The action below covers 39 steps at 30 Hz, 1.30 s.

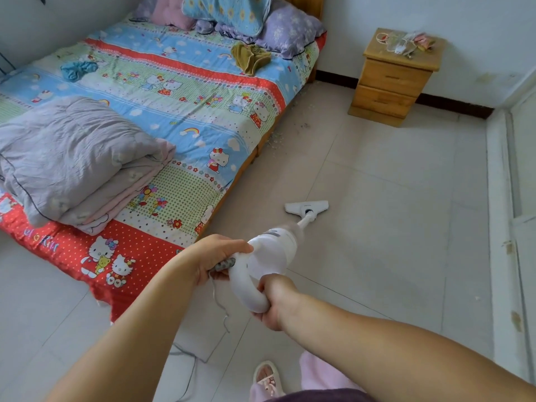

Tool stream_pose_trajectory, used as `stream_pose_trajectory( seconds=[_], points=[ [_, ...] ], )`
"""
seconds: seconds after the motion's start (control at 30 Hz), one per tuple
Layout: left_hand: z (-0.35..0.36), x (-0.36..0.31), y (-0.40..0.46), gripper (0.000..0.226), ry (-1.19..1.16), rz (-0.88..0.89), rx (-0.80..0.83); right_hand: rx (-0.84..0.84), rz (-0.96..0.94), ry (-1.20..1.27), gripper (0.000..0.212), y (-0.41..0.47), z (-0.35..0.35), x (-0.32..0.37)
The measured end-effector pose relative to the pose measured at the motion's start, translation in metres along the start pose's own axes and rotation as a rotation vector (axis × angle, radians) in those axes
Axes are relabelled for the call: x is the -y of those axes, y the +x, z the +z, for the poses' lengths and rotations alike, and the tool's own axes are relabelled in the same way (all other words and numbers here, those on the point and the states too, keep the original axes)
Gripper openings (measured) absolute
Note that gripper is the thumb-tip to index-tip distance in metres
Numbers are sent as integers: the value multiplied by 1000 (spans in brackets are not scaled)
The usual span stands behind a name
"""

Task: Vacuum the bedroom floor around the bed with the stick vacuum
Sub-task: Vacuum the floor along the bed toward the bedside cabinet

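Person is standing near the foot corner of the low wooden bed (262,143), holding the white plastic stick vacuum (272,253) out in front with both hands. Right hand (274,303) is wrapping the bottom of the white loop handle, fingers curled tight round it. Left hand (217,256) is gripping the top rear of the handle where a grey patterned piece is sticking out, fingers curled; fingertips hidden behind the body. Vacuum body is a bulbous white shell with a grey band near the front, slightly motion-blurred. A short white tube is running down to the flat white triangular floor head (307,208), which is sitting on the pale tiled floor (391,227), beside the bed's long edge but apart from it. A thin grey cord (220,309) is hanging from the handle, trailing over the tiles.
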<state>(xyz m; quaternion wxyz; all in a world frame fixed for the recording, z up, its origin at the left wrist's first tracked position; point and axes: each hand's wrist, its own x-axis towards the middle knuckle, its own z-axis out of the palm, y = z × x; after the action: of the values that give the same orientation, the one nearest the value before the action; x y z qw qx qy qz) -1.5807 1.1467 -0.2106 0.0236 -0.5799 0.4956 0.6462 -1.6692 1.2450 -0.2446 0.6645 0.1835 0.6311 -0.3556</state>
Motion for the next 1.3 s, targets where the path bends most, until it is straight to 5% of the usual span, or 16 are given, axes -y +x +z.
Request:
stream_pose_trajectory(
  seconds=[0.3,0.63,1.3],
  points=[
    [46,-19,44,27,-91,-111,22,-102,-83,-252,20,45,-49,55],
    [97,-48,90,14,-176,-150,-68,-153,-128,-529,12,82,-92,127],
    [93,-141,165,16,-183,-134,-132,-60,-186,-541,26,112,-77,251]
  ],
)
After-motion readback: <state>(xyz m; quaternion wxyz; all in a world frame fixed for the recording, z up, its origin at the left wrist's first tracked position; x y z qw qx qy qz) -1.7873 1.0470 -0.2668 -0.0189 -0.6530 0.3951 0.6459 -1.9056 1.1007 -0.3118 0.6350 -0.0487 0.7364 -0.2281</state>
